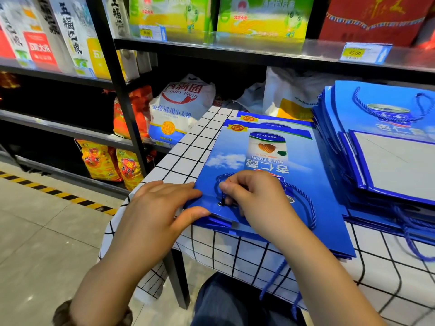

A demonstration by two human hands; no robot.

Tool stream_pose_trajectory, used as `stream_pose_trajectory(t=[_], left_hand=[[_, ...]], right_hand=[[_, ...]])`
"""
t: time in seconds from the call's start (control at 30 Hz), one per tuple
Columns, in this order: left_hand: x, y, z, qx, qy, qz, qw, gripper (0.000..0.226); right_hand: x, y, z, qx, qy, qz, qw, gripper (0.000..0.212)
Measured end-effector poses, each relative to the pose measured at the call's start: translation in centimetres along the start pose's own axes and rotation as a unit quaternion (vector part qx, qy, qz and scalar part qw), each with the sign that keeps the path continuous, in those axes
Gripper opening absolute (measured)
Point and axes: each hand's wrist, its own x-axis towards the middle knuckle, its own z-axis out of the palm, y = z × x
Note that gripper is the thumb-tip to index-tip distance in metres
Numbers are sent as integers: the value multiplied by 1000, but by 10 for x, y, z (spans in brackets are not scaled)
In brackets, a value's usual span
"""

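Observation:
A flat blue paper gift bag [235, 158], printed with a drink can and clouds, lies on a small table covered by a white cloth with a black grid [188, 161]. My left hand [162, 208] rests on the bag's near left corner, fingers straight on top and the thumb against its edge. My right hand [249, 196] pinches the blue rope handle [308, 203] where it passes through a metal eyelet [220, 204] near the bag's top edge. More flat bags of the same kind lie under this one.
A tall stack of the same blue bags [386, 147] fills the table's right side. Black shop shelves [122, 90] stand behind and to the left, holding a flour sack [181, 109], rice bags and boxes. A yellow-black floor stripe [58, 194] runs at the left.

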Motion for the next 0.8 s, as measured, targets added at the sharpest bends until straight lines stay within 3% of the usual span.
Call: stream_pose_trajectory(t=[0.27, 0.47, 0.6, 0.7, 0.8], left_hand=[[0, 1, 2, -1, 19, -2, 1000, 68], [2, 1, 3, -4, 24, -17, 1000, 67], [4, 2, 7, -2, 49, -24, 999, 54], [5, 3, 10, 2, 66, -34, 997, 46], [7, 7, 13, -2, 76, -60, 995, 39]], right_hand=[[-1, -2, 1, -10, 10, -4, 1000, 27], [-8, -3, -3, -160, 0, -51, 986, 15], [-14, -7, -16, -316, -89, -130, 936, 28], [-17, -8, -27, -315, -160, -137, 925, 37], [-13, -5, -25, -357, -173, -140, 907, 40]])
